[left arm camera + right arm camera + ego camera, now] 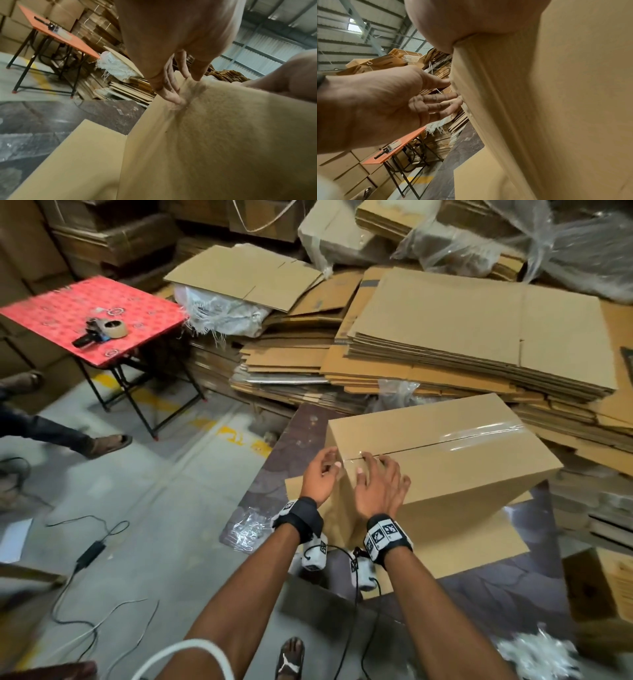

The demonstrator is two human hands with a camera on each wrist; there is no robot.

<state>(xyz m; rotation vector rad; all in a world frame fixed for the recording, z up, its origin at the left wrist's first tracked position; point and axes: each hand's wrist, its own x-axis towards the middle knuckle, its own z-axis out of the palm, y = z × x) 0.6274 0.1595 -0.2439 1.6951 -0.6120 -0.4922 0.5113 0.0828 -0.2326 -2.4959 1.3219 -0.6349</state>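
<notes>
Taping job looks pretty much wrapped up here. The box [445, 467] stands on a flat cardboard sheet [479, 546] around the middle of the dark tabletop [274, 474]. Its flaps are closed and clear tape [486, 431] already runs along the whole top seam.

Our left hand [320, 477] and right hand [380, 487] sit just beside each other at the box end facing the tabletop's left edge. Both have fingers straight and spread, with nothing gripped. The left fingertips [173, 98] touch the top corner where the tape comes over, and the right hand lies across the edge with its fingers on the lid.

We reckon all that's left is rubbing the tape tail flat down that end face. We can't tell if the far end or the bottom is done.

Around us:
- The tape dispenser [102, 332] lies on the red folding table [51, 309], well off to the left, so another strip means a walk.
- Stacks of flattened cartons [479, 330] crowd the tabletop's far edge.
- Crumpled plastic wrap [246, 530] sits at its left edge.
- Cables [87, 554] trail over the floor, and someone's legs [51, 429] are over there too. Those are what we'd watch going for the dispenser.
</notes>
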